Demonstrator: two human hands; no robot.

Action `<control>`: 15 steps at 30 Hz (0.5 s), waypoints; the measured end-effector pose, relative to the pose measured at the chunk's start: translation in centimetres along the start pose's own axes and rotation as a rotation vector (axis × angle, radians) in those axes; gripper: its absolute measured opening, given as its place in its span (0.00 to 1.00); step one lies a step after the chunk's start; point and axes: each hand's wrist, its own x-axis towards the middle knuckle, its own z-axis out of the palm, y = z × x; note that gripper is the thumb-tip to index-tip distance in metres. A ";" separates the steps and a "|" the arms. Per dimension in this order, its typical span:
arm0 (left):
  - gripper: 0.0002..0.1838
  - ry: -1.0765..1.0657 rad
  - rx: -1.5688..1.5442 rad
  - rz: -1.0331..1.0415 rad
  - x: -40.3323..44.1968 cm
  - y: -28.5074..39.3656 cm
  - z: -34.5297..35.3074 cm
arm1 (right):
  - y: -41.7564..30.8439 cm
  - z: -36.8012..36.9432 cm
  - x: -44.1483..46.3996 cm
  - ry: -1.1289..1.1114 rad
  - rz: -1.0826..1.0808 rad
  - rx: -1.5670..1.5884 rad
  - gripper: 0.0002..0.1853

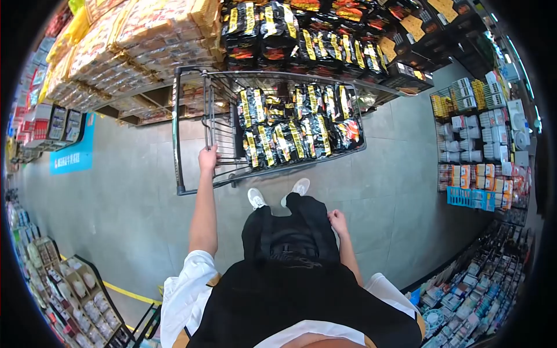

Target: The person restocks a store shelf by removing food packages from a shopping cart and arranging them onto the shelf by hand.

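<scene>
A grey metal shopping cart (178, 139) stands in front of me, its basket filled with rows of glossy black-and-yellow packets (284, 139). My left hand (208, 158) is closed around a bar at the cart's left end, the arm stretched forward. The open end of the cart frame lies to the left of that hand. Beside my right thigh hangs my right hand (337, 222), its fingers curled in, with nothing visible in them. It is apart from the cart and close to my black trousers (319, 223).
Beyond the cart, similar black packets (331, 46) are stacked next to piled cream-coloured packs (139, 52). Goods racks (478, 133) line the right, with a blue basket (470, 198). Shelves (81, 284) stand lower left. A blue floor sign (72, 159) lies at left on grey tiles.
</scene>
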 end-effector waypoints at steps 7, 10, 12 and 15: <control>0.17 0.064 -0.019 0.040 0.6 -0.6 0.0 | 2.1 -6.1 2.7 -0.071 0.050 0.047 0.11; 0.19 0.119 0.065 0.066 1.0 -0.9 -0.2 | 2.9 -8.9 4.8 -0.096 0.032 0.187 0.09; 0.20 0.155 0.109 0.056 1.0 -0.1 0.0 | 3.1 -10.5 6.7 -0.087 0.011 0.163 0.09; 0.25 0.236 0.322 0.082 -0.3 0.5 0.0 | 2.2 -12.6 9.6 -0.036 -0.093 -0.062 0.09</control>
